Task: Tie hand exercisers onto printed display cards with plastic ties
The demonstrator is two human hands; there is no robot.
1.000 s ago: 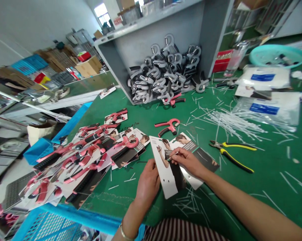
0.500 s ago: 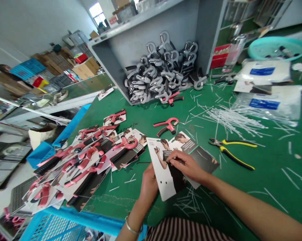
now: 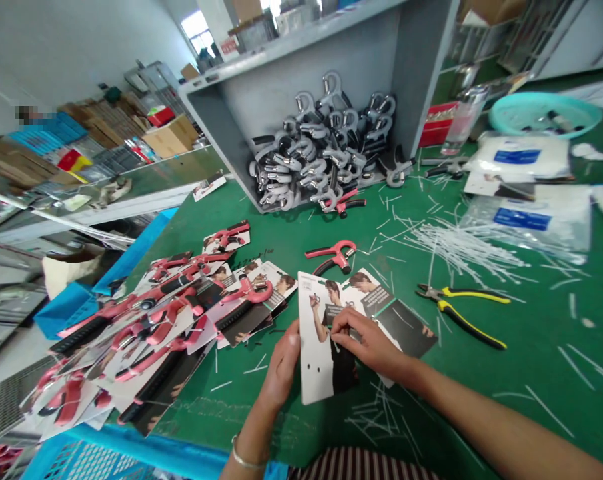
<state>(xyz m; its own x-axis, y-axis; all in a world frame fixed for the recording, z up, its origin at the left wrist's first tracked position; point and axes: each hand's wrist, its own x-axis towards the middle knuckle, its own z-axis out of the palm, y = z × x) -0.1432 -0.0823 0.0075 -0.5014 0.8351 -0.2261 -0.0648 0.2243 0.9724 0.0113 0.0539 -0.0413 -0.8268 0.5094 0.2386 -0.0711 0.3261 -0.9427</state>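
I see left hand pinching card edge at counter 6 o'clock; right hand fingertips together on tie, I think. Risk: tie misses hole, card buckles.

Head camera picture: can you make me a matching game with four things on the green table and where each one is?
Things:
1. printed card
2. yellow-handled pliers
3. grey hand grippers
4. teal basin

Places:
A. piled inside the grey shelf box
B. far right corner of the table
C. held between the left hand and right hand
D. lying flat on the table, right of the hands

Pairs: 1-C, 2-D, 3-A, 4-B
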